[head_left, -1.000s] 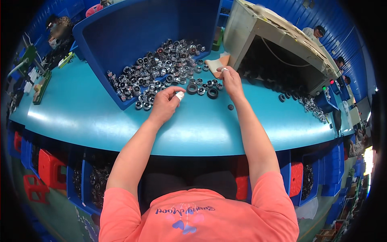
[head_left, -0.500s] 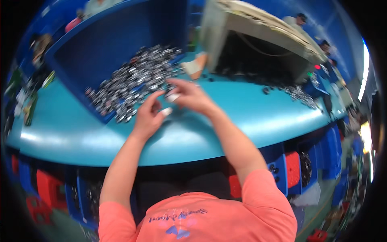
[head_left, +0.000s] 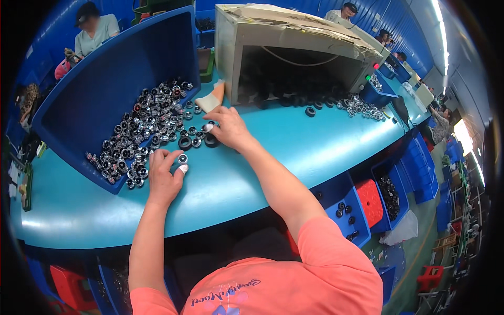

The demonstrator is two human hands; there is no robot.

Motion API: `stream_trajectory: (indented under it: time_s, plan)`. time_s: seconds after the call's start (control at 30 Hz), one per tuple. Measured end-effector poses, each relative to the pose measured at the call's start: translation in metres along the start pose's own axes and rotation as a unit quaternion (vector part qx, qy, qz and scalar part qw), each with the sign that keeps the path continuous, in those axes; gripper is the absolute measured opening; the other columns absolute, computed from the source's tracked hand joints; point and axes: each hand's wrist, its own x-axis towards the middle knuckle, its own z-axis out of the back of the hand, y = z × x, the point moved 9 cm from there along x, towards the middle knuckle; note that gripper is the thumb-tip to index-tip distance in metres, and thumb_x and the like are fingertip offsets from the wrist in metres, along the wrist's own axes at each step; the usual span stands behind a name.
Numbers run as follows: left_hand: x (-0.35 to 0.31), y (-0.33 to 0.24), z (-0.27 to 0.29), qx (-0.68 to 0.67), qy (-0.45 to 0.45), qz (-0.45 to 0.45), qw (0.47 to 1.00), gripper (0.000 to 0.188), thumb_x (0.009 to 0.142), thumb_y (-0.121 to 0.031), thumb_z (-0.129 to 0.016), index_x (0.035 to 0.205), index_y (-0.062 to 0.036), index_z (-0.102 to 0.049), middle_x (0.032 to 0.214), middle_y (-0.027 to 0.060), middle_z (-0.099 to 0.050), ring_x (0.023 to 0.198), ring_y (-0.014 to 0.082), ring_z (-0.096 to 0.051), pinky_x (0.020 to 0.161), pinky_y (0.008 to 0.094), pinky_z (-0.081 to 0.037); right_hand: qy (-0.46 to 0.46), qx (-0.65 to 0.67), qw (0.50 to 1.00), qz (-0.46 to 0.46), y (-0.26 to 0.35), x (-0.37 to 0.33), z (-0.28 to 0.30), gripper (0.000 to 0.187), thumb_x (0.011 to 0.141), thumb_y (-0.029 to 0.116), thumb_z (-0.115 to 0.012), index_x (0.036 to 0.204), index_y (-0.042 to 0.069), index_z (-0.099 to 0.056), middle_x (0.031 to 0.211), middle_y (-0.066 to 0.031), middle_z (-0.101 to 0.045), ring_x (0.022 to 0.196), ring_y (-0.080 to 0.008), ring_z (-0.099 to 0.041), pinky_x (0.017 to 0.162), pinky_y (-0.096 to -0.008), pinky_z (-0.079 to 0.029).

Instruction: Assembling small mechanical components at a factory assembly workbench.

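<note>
Between the thumb and fingers of my left hand (head_left: pixel 166 177) is a small chrome wheel hub (head_left: pixel 182 158), just above the turquoise table (head_left: pixel 252 173). My right hand (head_left: pixel 229 128) reaches to the edge of the heap, its thumb and fingers closed around another chrome hub (head_left: pixel 212 124), partly covered by them. Under that hand lies a black rubber tyre (head_left: pixel 211 140); a second tyre (head_left: pixel 185 143) rests to its left among loose hubs. White wrapping covers both thumb tips. The heap of chrome hubs (head_left: pixel 152 113) spills from a tipped blue bin (head_left: pixel 118 68).
A pale box-like housing (head_left: pixel 227 58) with a dark opening stands behind, black tyres (head_left: pixel 311 112) at its mouth. More chrome hubs (head_left: pixel 362 107) lie at right. An orange-and-white piece (head_left: pixel 211 98) lies beyond my right hand. Blue bins (head_left: pixel 346 210) sit below the table edge. Other people work behind.
My head view has turned and sharpened. My hands have moved apart: the left now shows a hub in its fingers, the right is at the heap's edge above a tyre.
</note>
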Motion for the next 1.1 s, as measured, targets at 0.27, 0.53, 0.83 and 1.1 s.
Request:
stream_trajectory:
  time_s: [0.27,0.53,0.83,1.1]
  plan:
    - [0.0,0.001,-0.006,0.019,0.025,0.009,0.999,0.039,0.076,-0.008,-0.074,0.115,-0.0082,-0.071,0.103,0.0104,-0.055,0.102,0.03,-0.053,0.092,0.0396,-0.045,0.057,-0.016,0.998,-0.039,-0.021,-0.001,-0.029,0.028,0.084,0.025,-0.074,0.11,0.017,-0.078,0.112,-0.0131,-0.064,0.109,-0.0352,-0.057,0.101,-0.0429,-0.046]
    - [0.002,0.004,-0.004,-0.023,0.021,0.027,0.999,0.043,0.076,-0.008,-0.074,0.118,-0.0093,-0.068,0.103,0.0109,-0.055,0.1,0.0304,-0.053,0.091,0.0406,-0.045,0.032,-0.01,0.999,-0.024,-0.008,-0.002,-0.025,0.03,0.078,0.026,-0.081,0.105,0.015,-0.077,0.111,-0.0122,-0.063,0.109,-0.0337,-0.056,0.098,-0.0437,-0.047]
    - [0.002,0.005,0.007,-0.053,-0.028,0.02,0.998,0.039,0.081,-0.004,-0.068,0.119,-0.0106,-0.067,0.101,0.0046,-0.057,0.091,0.0186,-0.054,0.068,0.0289,-0.042,0.004,0.074,0.997,-0.001,0.012,0.0,0.003,0.027,0.076,0.02,-0.076,0.096,0.005,-0.068,0.095,-0.0134,-0.069,0.091,-0.0332,-0.066,0.082,-0.0435,-0.053]
    - [0.002,0.007,0.006,-0.075,-0.038,0.015,0.996,0.036,0.083,-0.001,-0.068,0.118,-0.0091,-0.068,0.096,0.0036,-0.055,0.081,0.0152,-0.052,0.062,0.0266,-0.041,0.132,-0.004,0.991,0.023,0.023,-0.009,-0.01,0.03,0.076,0.018,-0.077,0.103,0.009,-0.067,0.099,-0.0132,-0.07,0.094,-0.0329,-0.069,0.083,-0.0437,-0.055]
